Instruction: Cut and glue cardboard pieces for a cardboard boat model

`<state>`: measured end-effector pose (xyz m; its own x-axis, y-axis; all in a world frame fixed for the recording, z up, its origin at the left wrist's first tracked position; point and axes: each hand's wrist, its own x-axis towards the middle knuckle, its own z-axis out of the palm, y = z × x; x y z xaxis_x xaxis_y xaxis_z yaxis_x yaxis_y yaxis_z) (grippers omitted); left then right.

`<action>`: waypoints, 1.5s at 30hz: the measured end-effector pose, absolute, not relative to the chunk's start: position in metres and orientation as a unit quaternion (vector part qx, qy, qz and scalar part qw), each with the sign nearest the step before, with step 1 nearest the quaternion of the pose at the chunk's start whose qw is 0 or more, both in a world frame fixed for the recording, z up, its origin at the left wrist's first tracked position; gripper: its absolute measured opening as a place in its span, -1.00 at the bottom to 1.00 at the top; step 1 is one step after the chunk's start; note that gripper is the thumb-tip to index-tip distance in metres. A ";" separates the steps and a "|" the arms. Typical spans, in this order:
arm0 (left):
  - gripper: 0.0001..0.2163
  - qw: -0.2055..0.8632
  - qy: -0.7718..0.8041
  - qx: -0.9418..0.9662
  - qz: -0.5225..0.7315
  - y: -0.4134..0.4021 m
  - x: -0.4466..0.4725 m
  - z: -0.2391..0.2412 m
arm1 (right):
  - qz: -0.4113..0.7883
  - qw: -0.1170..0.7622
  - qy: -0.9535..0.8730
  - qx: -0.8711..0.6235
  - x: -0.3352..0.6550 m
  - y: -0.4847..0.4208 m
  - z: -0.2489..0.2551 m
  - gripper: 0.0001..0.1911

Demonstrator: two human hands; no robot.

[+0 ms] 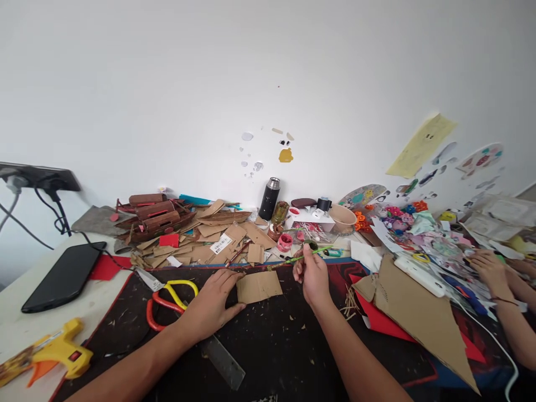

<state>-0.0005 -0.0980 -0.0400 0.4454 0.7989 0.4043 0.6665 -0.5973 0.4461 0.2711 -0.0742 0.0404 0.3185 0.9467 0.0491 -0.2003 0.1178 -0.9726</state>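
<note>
Your right hand (315, 282) pinches a green brush (296, 258) between fingertips, while your left hand (213, 300), thumb spread from fingers, touches the cardboard (259, 287).

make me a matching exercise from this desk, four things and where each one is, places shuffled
Things
1. yellow glue gun
2. green stick
3. black thermos
4. small cardboard piece

Places
A. beside the left hand
B. near the wall
C. at the picture's lower left
D. in the right hand

Pairs: 1-C, 2-D, 3-B, 4-A
</note>
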 end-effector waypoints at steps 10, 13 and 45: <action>-0.48 0.121 0.433 0.844 0.294 -0.095 -0.002 -0.041 | 0.450 0.633 -0.389 -0.496 0.275 -0.078 0.045 -0.29; -0.47 0.120 0.430 0.845 0.293 -0.094 -0.003 -0.043 | 0.448 0.630 -0.389 -0.501 0.277 -0.080 0.041 -0.29; -0.45 0.097 0.425 0.856 0.279 -0.090 -0.007 -0.048 | 0.443 0.513 -0.541 -0.498 0.242 -0.080 0.004 -0.35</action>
